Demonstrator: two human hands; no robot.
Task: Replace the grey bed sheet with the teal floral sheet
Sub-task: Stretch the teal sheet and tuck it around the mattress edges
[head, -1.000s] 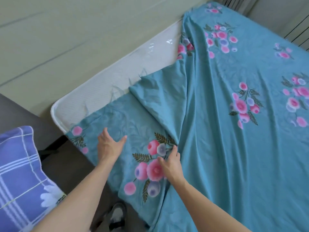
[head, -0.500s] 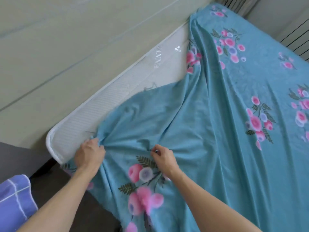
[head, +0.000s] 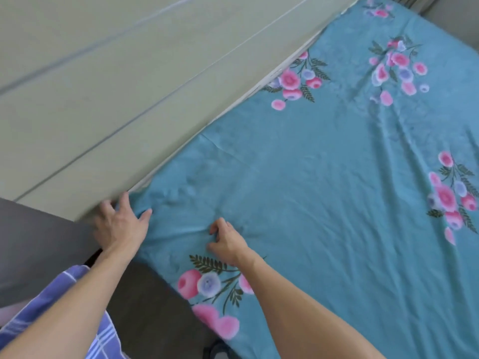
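Note:
The teal floral sheet (head: 311,177) lies spread over the whole bed, reaching the wall-side edge, with pink and lilac flower clusters on it. Only a thin white strip of mattress edge (head: 261,84) shows along the wall. My left hand (head: 120,224) rests at the near-left corner of the bed with its fingers spread on the sheet's corner. My right hand (head: 228,238) lies on the sheet a little to the right, its fingers curled and pinching a small fold of the fabric. No grey sheet is in view.
A pale green wall (head: 116,86) runs along the bed's left side. A dark surface (head: 39,242) stands beside the near-left corner. A blue-and-white checked fabric (head: 77,307) sits under my left forearm. The sheet hangs over the near edge of the bed.
Both hands pulled the bunched sheet up and left to the wall-side corner. The bare white mattress strip is now covered and the sheet lies flatter.

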